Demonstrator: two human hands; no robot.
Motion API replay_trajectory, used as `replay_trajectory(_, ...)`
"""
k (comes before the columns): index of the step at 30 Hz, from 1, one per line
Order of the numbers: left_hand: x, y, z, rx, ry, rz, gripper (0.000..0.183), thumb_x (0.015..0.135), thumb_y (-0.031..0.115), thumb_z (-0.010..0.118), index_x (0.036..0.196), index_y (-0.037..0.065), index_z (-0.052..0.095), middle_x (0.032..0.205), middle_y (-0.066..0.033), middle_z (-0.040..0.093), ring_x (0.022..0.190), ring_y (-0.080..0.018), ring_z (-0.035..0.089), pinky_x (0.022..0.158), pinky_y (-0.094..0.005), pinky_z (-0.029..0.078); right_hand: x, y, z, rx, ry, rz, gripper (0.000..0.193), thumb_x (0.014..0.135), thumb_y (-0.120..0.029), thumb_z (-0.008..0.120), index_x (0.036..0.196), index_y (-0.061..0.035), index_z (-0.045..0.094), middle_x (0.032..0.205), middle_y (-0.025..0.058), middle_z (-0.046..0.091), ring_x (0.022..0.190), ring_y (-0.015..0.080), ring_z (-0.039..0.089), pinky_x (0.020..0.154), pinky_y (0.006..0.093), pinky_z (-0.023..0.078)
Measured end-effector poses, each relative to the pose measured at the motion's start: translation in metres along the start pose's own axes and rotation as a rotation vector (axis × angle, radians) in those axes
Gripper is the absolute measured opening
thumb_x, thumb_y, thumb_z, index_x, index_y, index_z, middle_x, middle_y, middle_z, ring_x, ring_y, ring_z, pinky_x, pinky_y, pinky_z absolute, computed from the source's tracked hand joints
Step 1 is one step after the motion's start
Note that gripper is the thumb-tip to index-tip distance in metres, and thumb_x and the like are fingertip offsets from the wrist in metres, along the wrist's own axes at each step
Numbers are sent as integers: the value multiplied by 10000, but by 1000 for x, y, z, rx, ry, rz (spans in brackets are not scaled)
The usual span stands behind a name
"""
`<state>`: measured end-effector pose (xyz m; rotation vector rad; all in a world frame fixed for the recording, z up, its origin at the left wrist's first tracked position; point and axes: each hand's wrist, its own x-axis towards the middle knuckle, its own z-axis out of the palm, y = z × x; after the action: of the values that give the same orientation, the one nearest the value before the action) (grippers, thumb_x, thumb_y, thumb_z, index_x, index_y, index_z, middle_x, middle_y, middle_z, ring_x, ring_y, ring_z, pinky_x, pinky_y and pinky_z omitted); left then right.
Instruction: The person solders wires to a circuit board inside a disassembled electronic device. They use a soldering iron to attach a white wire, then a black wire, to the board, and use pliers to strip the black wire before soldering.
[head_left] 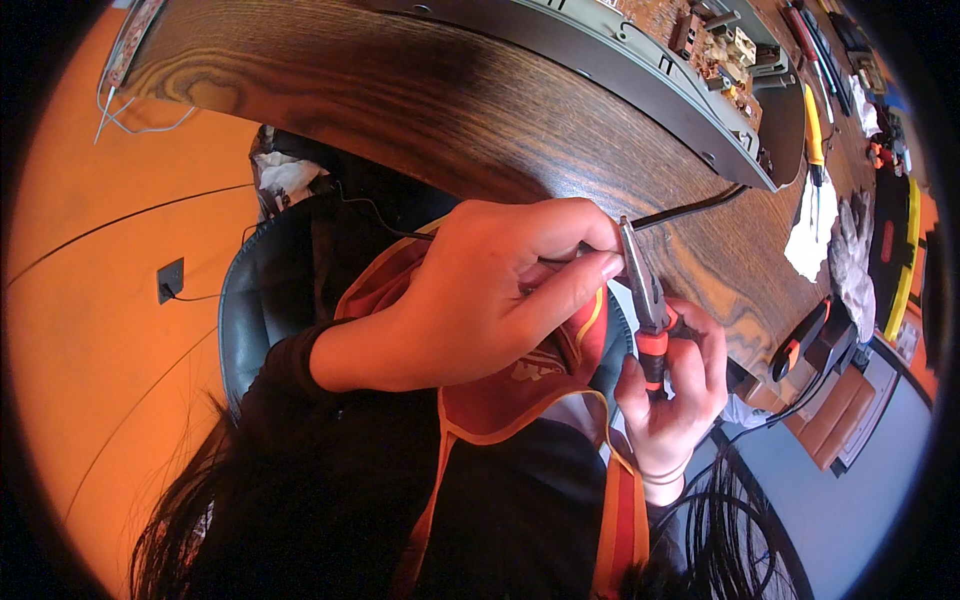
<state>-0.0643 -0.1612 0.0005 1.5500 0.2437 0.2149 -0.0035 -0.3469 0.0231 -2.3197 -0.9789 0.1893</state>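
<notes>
My left hand (480,290) is curled in front of my chest, thumb and forefinger pinched on the end of a thin black cable (690,207), right at the tips of a pair of needle-nose pliers (645,300). My right hand (675,395) grips the pliers by their red and black handles, jaws pointing up at the pinch point. From there the cable runs over the dark wood-grain table (400,110) toward an opened grey casing (640,70) with a brown circuit board (700,40) inside. The cable's very tip is hidden by my fingers.
On the table's right side lie a yellow-handled screwdriver (812,125), a crumpled white cloth (815,225) and a black and orange tool (800,340). A black chair (255,300) is under me. The orange floor (90,300) has a small socket plate (170,280) and thin wires.
</notes>
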Motion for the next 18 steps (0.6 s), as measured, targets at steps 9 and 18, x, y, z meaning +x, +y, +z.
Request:
replay_trajectory(9, 0, 3, 1, -113, -54, -57, 69, 813, 46, 550, 776, -6, 526, 578, -71, 545, 495, -81, 543, 450, -216, 394, -4, -5, 12, 348, 35, 138, 416, 628, -17, 667, 978, 12, 444, 863, 140, 518, 739, 241, 548, 684, 312, 443)
replay_trajectory(18, 5, -7, -8, -129, -215, 221, 148, 774, 34, 577, 682, 5, 465, 660, -66, 541, 697, -151, 562, 533, -292, 415, -9, -1, 2, 713, -290, 395, 323, 658, 43, 571, 948, -24, 445, 731, 41, 507, 665, 111, 473, 647, 242, 406)
